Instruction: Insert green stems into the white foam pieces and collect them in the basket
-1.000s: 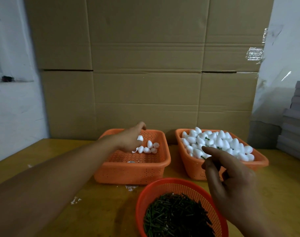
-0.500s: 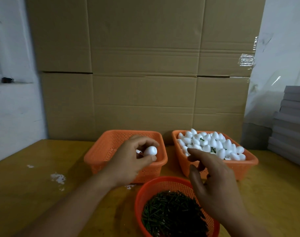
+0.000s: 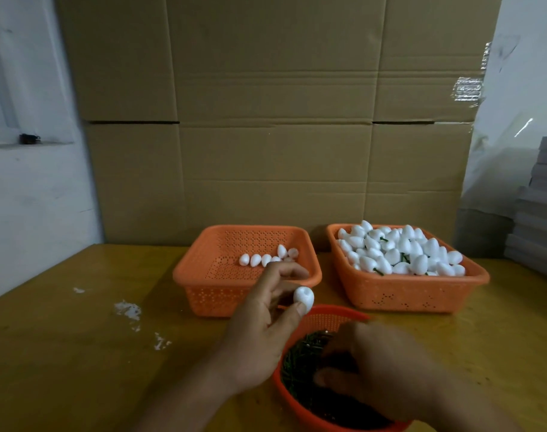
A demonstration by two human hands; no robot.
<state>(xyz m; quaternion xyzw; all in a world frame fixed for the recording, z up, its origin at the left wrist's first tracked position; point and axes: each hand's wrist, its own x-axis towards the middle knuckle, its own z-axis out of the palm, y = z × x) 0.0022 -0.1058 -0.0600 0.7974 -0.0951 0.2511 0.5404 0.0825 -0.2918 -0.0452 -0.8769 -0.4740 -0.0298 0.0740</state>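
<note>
My left hand (image 3: 262, 325) pinches one white foam piece (image 3: 304, 297) between thumb and fingers, just above the near rim of the round orange bowl (image 3: 320, 316) of green stems (image 3: 297, 353). My right hand (image 3: 378, 366) reaches down into that bowl, fingers curled among the stems; whether it holds one is hidden by blur. The left orange basket (image 3: 203, 279) holds several plain foam pieces (image 3: 266, 258). The right orange basket (image 3: 415, 291) is heaped with foam pieces (image 3: 400, 251), some showing green stems.
The yellow wooden table (image 3: 63, 353) carries white foam crumbs (image 3: 128, 308) at the left. A tall cardboard wall (image 3: 272, 120) stands behind the baskets. Grey stacked boards (image 3: 540, 213) sit at the right edge.
My left hand drew back from the left basket toward me with the foam piece. My right hand dropped from above into the bowl of stems.
</note>
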